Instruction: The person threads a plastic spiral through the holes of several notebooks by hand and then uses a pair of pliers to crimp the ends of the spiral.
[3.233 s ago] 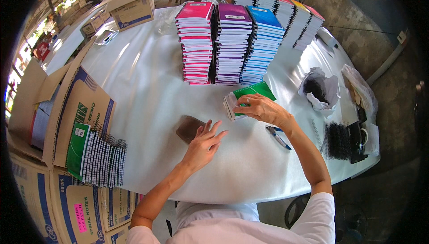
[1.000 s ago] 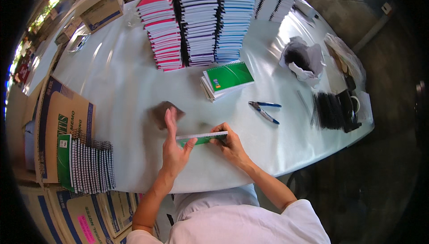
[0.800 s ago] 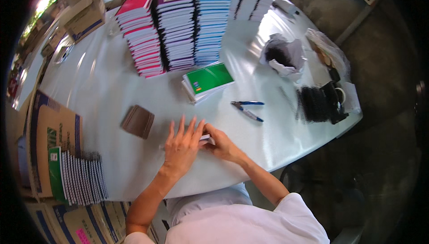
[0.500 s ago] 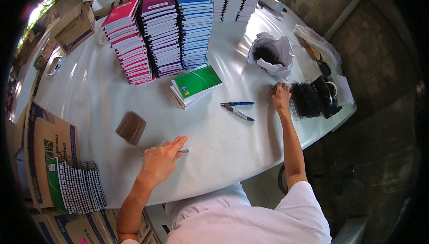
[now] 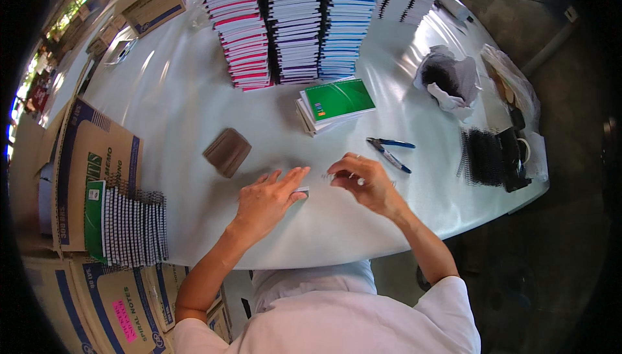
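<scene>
Over the near middle of the table, my left hand [image 5: 267,204] grips a small notepad [image 5: 302,191] between thumb and fingers. Only a short end of the pad shows past the thumb; the rest lies hidden under the hand. Just to the right, the fingers of my right hand [image 5: 364,184] pinch a thin spiral wire coil [image 5: 327,176], its free end pointing toward the left hand. Blue-handled pliers [image 5: 391,152] lie partly open beyond my right hand. Farther back sits a short pile of green-covered spiral notepads [image 5: 340,100]. A brown block-like piece [image 5: 227,152] rests beyond my left hand.
Tall stacks of red [image 5: 241,36], purple [image 5: 295,30] and blue notebooks [image 5: 346,23] stand at the back. Black wire coils [image 5: 483,158] and a paper-wrapped bundle [image 5: 461,82] lie at right. Cartons [image 5: 107,166] and a row of coil-bound pads [image 5: 133,228] stand at left.
My right hand has come left from the pile of black coils, bringing a wire coil close to my left hand. The left hand keeps its hold on the pad; the view has shifted.
</scene>
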A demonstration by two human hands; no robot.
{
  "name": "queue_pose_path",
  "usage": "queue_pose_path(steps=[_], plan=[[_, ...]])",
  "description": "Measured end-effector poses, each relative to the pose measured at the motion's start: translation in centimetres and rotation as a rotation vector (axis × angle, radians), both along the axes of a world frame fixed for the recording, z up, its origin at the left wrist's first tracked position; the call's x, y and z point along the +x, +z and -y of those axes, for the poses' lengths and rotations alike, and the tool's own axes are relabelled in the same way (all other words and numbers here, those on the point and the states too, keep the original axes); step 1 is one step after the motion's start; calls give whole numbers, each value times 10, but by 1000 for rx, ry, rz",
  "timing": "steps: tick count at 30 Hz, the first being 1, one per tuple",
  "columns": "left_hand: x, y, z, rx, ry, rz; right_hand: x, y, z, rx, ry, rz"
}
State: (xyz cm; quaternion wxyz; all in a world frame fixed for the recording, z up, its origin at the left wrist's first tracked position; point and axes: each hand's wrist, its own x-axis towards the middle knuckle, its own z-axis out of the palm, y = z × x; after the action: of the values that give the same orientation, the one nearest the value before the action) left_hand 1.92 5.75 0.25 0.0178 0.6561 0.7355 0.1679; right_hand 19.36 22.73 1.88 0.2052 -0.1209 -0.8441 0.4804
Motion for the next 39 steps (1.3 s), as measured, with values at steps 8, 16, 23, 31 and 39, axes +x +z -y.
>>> queue_pose_path(steps=[8, 16, 23, 31, 39], plan=[[2, 4, -1, -77, 67, 75, -20, -10, 7, -168, 109, 57], [0, 3, -1, -111, 70, 58, -20, -7, 5, -63, 195, 282], [8, 3, -5, 19, 21, -96, -14, -7, 16, 330, 132, 125], [9, 9, 7, -120, -98, -191, -36, 13, -12, 67, 488, 279], [15, 1, 32, 74, -181, -276, -169, -33, 5, 580, 348, 152]])
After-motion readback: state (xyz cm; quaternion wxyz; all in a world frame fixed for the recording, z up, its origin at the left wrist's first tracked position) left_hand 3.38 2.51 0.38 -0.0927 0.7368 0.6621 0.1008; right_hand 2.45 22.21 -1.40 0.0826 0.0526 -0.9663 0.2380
